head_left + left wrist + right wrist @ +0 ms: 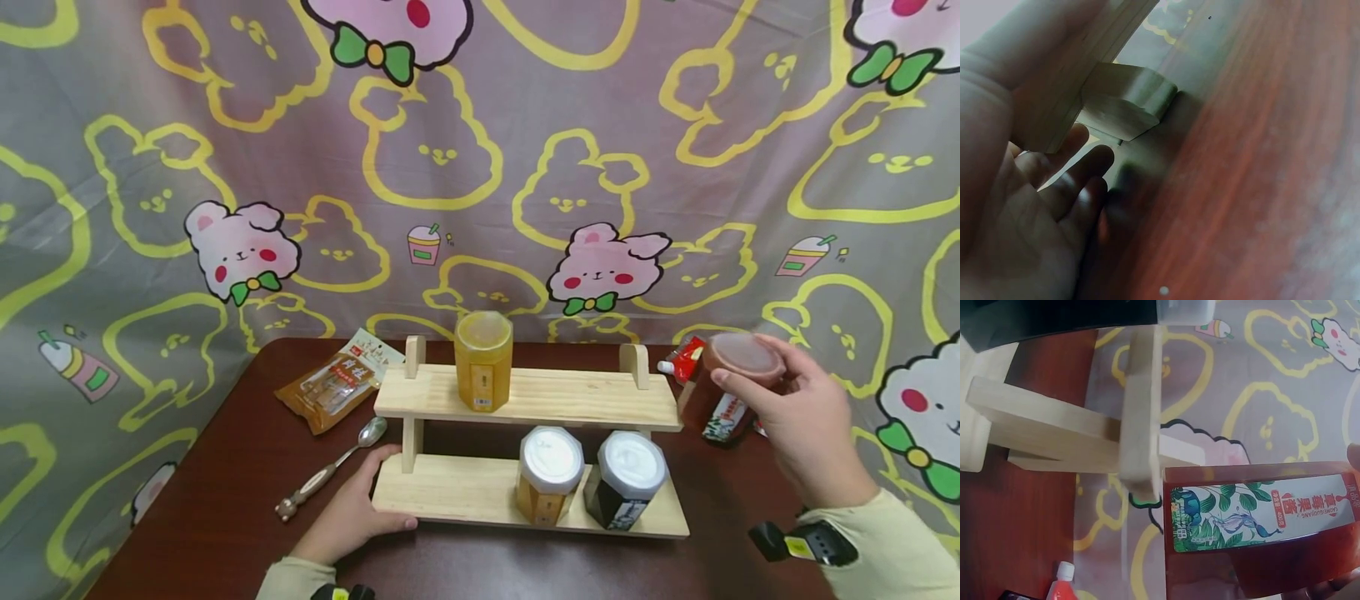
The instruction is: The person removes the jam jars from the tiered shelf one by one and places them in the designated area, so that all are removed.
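Note:
My right hand point(813, 417) holds a jar of red-brown jam point(697, 402) by its upper part, off the table, beside the right end of the two-tier wooden shelf point(570, 390). Its leafy label point(1260, 515) shows in the right wrist view. My left hand point(360, 512) grips the lower board's left end, thumb along the front edge; in the left wrist view the fingers point(1094, 159) bend round the wood. A yellow jar point(483, 362) stands on the upper tier. On the lower tier are an amber jar point(546, 496) and a dark jar point(618, 500), both pale-lidded.
Left of the shelf lie a brown snack packet point(330, 387) and a spoon point(330, 471) with a decorated handle. A red pouch with a white cap point(682, 360) lies behind the jam jar. A patterned cloth point(480, 167) hangs behind the dark red table point(217, 475).

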`<state>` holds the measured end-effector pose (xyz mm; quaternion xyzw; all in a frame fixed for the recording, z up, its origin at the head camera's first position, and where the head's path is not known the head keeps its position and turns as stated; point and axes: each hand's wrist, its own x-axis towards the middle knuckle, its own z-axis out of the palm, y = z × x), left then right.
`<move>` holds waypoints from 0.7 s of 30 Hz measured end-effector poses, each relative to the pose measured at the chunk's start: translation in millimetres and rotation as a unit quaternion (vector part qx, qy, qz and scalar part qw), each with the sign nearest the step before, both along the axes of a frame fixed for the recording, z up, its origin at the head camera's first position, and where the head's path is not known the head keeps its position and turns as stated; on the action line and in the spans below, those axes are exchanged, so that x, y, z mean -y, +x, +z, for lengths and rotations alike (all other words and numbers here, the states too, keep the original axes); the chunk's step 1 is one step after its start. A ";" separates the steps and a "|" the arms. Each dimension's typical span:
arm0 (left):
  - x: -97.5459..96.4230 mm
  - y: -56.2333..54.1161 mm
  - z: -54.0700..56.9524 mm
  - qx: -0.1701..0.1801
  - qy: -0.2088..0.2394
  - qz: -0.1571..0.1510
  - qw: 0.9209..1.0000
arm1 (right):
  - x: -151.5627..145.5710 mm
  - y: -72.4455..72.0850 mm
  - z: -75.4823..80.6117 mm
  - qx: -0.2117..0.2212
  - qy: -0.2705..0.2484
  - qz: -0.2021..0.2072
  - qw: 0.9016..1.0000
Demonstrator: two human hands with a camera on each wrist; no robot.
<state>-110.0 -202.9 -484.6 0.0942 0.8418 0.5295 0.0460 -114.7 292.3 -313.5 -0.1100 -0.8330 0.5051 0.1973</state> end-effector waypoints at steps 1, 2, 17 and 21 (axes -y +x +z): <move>-0.1 0.3 0.2 0.001 0.003 0.000 1.000 | -0.9 0.3 -1.2 -0.003 0.001 0.000 1.000; -0.1 0.5 0.3 0.003 0.003 0.000 1.000 | -2.0 0.7 -2.6 -0.007 0.001 0.000 1.000; -0.2 -0.2 -2.5 0.000 -0.018 0.018 1.000 | -14.3 6.2 -16.5 -0.007 0.004 -0.032 0.999; -0.3 -0.6 -2.1 0.006 -0.014 0.019 1.000 | -19.2 7.3 -24.0 0.020 0.009 -0.044 0.999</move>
